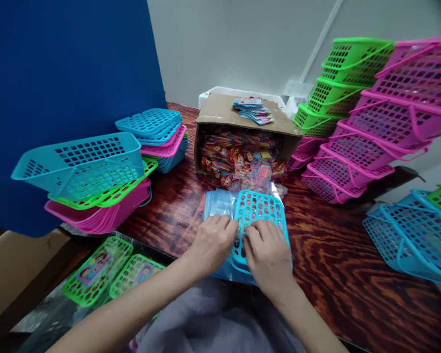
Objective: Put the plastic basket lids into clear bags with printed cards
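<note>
At centre, on the dark wood-grain table (338,264): blue perforated basket (259,215), lying flat over a clear plastic bag (217,203). Left hand (212,242) at the basket's 8 o'clock edge, fingers (224,224) curled and pinching the bag's film beside the rim. Right hand (268,255) at 6 o'clock, fingers (259,234) bent down onto the mesh, pressing rather than gripping, as far as can be judged; thumbs hidden.

At 12 o'clock from the hands: open cardboard box (242,147) on its side, spilling packets of cartoon stickers (242,162), some touching the basket's far edge. On top of the box, a small pile of sticker cards (253,109).

At 10 o'clock: leaning stack of blue, green and pink baskets (95,181). At 2 o'clock: tall tilted pink stack (382,127) with a green stack (338,83) behind. At 3 o'clock: more blue baskets (415,235). At 8 o'clock, lower down: two green baskets already bagged (113,269).

Likely hazards:
- thin film snagging or tearing on the mesh rim if pulled hard;
- loose packets caught under the basket and sealed in by mistake;
- a swung elbow toppling either leaning stack;
- slippery bag sliding toward the table edge at 6 o'clock.
</note>
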The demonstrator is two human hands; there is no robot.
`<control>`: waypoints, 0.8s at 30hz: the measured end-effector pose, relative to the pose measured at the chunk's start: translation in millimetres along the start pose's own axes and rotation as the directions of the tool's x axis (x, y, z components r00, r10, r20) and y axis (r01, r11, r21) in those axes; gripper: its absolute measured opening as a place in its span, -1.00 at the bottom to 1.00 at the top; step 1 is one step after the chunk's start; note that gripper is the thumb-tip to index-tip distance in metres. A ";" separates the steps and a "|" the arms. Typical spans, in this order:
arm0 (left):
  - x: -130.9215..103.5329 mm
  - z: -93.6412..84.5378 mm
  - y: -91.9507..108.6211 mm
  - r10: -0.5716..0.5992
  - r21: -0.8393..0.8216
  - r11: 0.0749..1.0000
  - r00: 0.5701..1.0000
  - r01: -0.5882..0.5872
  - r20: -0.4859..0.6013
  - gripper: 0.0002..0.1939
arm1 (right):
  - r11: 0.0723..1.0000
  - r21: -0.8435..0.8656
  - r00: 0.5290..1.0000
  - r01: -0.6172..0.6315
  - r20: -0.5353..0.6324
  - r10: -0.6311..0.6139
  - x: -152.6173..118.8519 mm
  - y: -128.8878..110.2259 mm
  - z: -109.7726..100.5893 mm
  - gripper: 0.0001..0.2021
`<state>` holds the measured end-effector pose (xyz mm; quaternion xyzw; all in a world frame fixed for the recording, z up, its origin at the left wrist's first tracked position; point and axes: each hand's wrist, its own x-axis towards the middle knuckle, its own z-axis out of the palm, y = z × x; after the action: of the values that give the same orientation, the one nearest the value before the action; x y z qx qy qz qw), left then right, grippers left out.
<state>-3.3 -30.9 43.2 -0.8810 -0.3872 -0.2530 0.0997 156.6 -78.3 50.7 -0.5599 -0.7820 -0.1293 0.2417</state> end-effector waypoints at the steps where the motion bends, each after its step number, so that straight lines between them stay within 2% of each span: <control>1: -1.5 -0.6 0.7 -0.003 0.010 1.000 1.000 0.003 0.010 -0.86 | 1.000 -0.011 1.000 0.002 -0.013 -0.002 0.0 -2.0 0.7 -0.88; 8: -6.9 -9.5 13.2 -0.046 0.060 0.998 0.975 0.033 0.218 -0.85 | 0.999 -0.014 0.998 0.047 -0.035 -0.048 -9.3 -10.6 -3.1 -0.75; 12: -2.7 -20.4 17.8 0.082 0.042 0.994 0.929 -0.103 0.360 -0.87 | 0.996 0.035 0.995 0.083 -0.057 -0.081 -15.2 -11.2 -7.8 -0.70; 15: -3.9 -27.6 17.1 0.170 0.039 0.978 0.888 -0.206 0.426 -0.86 | 0.992 0.053 0.991 0.116 -0.071 -0.112 -18.6 -12.1 -9.1 -0.65; 18: -10.5 -31.1 15.4 0.198 0.071 0.965 0.877 -0.254 0.438 -0.84 | 0.988 0.094 0.990 0.123 -0.084 -0.116 -22.8 -12.9 -9.5 -0.65; 20: -17.3 -31.5 15.7 0.181 0.076 0.970 0.890 -0.233 0.419 -0.79 | 0.985 0.118 0.988 0.123 -0.106 -0.111 -26.4 -12.7 -9.6 -0.67; 22: -25.6 -30.7 18.6 0.135 0.022 0.988 0.921 -0.154 0.367 -0.68 | 0.985 0.125 0.986 0.115 -0.138 -0.098 -29.9 -12.0 -9.6 -0.70; 24: -34.1 -28.1 25.1 0.049 -0.098 0.995 0.960 -0.022 0.276 -0.58 | 0.986 0.136 0.984 0.096 -0.165 -0.073 -32.2 -11.3 -9.4 -0.73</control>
<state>-14.8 -80.0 49.8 -0.9183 -0.3691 -0.1430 0.0073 156.5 -112.7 42.6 -0.4953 -0.7904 -0.1272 0.3373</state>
